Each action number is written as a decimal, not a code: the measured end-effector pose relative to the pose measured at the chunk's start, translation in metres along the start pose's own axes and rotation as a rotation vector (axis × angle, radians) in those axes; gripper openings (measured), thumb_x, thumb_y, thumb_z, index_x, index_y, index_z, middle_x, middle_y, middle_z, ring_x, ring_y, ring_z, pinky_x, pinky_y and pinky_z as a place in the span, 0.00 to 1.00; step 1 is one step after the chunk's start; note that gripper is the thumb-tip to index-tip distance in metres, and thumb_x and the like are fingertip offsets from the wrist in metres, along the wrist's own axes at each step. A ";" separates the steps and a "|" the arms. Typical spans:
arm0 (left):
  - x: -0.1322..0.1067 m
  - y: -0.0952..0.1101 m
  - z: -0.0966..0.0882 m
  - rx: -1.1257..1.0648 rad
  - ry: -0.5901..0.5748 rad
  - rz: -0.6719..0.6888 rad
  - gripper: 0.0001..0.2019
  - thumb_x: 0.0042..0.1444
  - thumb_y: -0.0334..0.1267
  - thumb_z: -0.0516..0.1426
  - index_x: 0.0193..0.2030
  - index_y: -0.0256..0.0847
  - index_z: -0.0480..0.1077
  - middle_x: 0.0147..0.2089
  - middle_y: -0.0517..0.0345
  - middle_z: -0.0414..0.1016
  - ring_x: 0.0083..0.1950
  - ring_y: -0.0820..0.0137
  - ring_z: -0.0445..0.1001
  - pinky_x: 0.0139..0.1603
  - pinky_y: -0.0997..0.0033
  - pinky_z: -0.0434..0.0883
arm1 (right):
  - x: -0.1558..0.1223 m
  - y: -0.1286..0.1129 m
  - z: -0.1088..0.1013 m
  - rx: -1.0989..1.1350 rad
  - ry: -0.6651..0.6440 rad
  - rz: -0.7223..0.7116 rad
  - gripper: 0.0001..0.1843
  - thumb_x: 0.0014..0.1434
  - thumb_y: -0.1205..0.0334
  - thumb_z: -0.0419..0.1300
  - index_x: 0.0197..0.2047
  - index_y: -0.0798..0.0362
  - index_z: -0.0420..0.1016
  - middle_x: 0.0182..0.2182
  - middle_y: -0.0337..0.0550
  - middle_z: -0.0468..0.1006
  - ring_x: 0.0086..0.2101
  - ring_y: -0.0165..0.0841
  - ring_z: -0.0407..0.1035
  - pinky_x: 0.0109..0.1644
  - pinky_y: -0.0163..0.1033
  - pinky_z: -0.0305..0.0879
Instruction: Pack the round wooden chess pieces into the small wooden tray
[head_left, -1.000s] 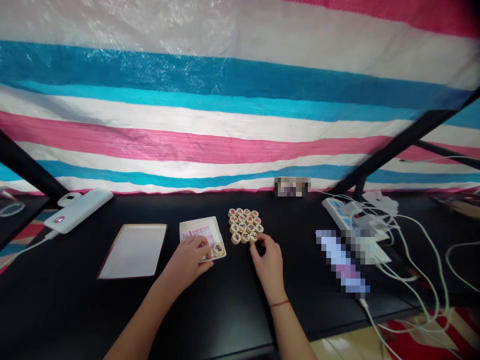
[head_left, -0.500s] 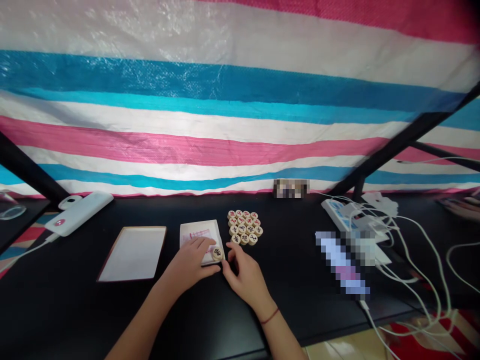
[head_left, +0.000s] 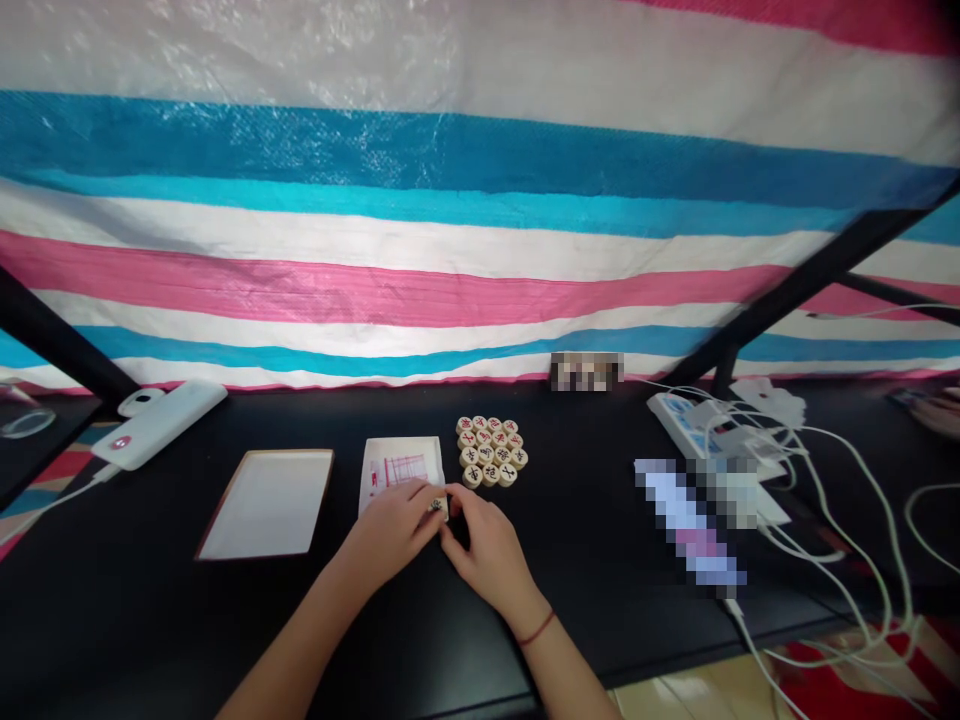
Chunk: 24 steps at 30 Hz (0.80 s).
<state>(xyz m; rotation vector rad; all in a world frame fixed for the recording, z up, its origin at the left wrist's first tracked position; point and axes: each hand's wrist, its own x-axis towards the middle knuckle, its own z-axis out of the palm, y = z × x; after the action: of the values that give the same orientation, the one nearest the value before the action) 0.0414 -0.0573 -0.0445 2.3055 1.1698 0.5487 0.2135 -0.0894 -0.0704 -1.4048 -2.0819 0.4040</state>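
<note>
At the near right corner of an open white box [head_left: 401, 449], a round Chinese chess piece [head_left: 436, 506] with a dark character shows between my hands. My left hand [head_left: 394, 525] reaches over the box's near side, its fingers closed on that piece. From the right, the curled thumb and forefinger of my right hand [head_left: 491, 550] close in on the piece's other side. A sheet with red grid lines [head_left: 409, 468] lies inside the box. Just beyond my right hand, several Chinese chess pieces [head_left: 491, 450] stand in tight rows, red characters behind and black ones in front.
An upturned box lid [head_left: 262, 505] lies left of the box on the black table [head_left: 390, 640]. Further left is a white power bank [head_left: 161, 425] with a cable. A power strip [head_left: 679, 420], tangled white cables and a pixelated long object [head_left: 690, 530] occupy the right side. Striped sheeting [head_left: 450, 230] hangs behind.
My left fingers have drawn back toward me and closed on the chess piece, uncovering more of the sheet. My right fingertips have moved left, up to the piece.
</note>
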 end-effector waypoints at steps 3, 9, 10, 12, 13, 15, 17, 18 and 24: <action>0.001 0.000 0.000 -0.054 0.005 0.015 0.12 0.63 0.33 0.51 0.51 0.43 0.70 0.49 0.53 0.75 0.49 0.66 0.74 0.52 0.65 0.71 | 0.000 0.002 0.002 0.008 0.006 0.008 0.19 0.60 0.65 0.54 0.55 0.54 0.64 0.37 0.43 0.76 0.34 0.36 0.71 0.40 0.40 0.66; 0.002 0.004 0.001 -0.212 0.108 0.004 0.11 0.62 0.34 0.53 0.49 0.45 0.71 0.48 0.54 0.73 0.48 0.67 0.74 0.52 0.66 0.71 | 0.001 0.001 0.000 0.096 0.035 0.041 0.18 0.59 0.64 0.56 0.53 0.53 0.66 0.35 0.42 0.75 0.34 0.35 0.71 0.39 0.39 0.66; 0.002 0.005 0.000 -0.238 0.121 0.006 0.11 0.63 0.35 0.53 0.50 0.45 0.72 0.48 0.54 0.73 0.49 0.67 0.74 0.53 0.66 0.71 | 0.001 0.001 -0.001 0.125 0.048 0.043 0.16 0.60 0.63 0.56 0.52 0.52 0.67 0.35 0.42 0.75 0.34 0.35 0.71 0.38 0.38 0.66; 0.002 0.008 0.000 -0.275 0.136 0.026 0.11 0.63 0.37 0.53 0.50 0.46 0.72 0.48 0.54 0.73 0.50 0.67 0.73 0.53 0.65 0.71 | 0.001 -0.001 -0.004 0.175 0.080 0.033 0.12 0.61 0.63 0.56 0.49 0.52 0.69 0.35 0.42 0.75 0.34 0.34 0.70 0.37 0.37 0.67; 0.001 0.009 0.000 -0.284 0.138 0.040 0.11 0.63 0.37 0.53 0.50 0.47 0.72 0.48 0.54 0.73 0.50 0.67 0.73 0.54 0.65 0.71 | 0.001 -0.002 -0.004 0.191 0.098 0.023 0.10 0.61 0.63 0.55 0.47 0.51 0.70 0.35 0.42 0.76 0.33 0.34 0.70 0.37 0.37 0.67; 0.001 0.010 0.001 -0.287 0.133 0.063 0.12 0.62 0.36 0.55 0.51 0.47 0.73 0.49 0.55 0.74 0.50 0.67 0.74 0.53 0.65 0.72 | 0.000 -0.003 -0.005 0.194 0.139 0.004 0.09 0.60 0.63 0.55 0.44 0.51 0.71 0.34 0.42 0.76 0.33 0.34 0.70 0.37 0.37 0.67; 0.001 0.009 0.002 -0.277 0.130 0.075 0.12 0.60 0.36 0.56 0.50 0.48 0.73 0.49 0.56 0.74 0.49 0.67 0.74 0.53 0.66 0.72 | -0.001 -0.004 -0.005 0.171 0.179 -0.020 0.10 0.58 0.64 0.56 0.44 0.51 0.72 0.33 0.42 0.76 0.32 0.34 0.70 0.36 0.38 0.67; 0.000 0.009 0.003 -0.268 0.142 0.071 0.12 0.60 0.36 0.57 0.50 0.48 0.73 0.49 0.56 0.74 0.49 0.67 0.74 0.53 0.66 0.72 | -0.002 -0.004 -0.005 0.153 0.199 -0.030 0.11 0.57 0.64 0.56 0.44 0.52 0.72 0.32 0.42 0.76 0.32 0.34 0.70 0.36 0.38 0.67; -0.001 0.003 -0.001 -0.212 0.316 -0.051 0.12 0.63 0.41 0.53 0.52 0.45 0.71 0.50 0.54 0.74 0.49 0.66 0.75 0.54 0.64 0.72 | -0.010 0.024 -0.016 -0.038 0.555 0.149 0.10 0.59 0.62 0.55 0.44 0.54 0.72 0.36 0.47 0.76 0.35 0.37 0.69 0.41 0.43 0.66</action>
<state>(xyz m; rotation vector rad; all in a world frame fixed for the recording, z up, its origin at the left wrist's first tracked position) 0.0424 -0.0596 -0.0416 2.0530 1.2398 0.9952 0.2442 -0.0898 -0.0742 -1.4924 -1.5489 0.0204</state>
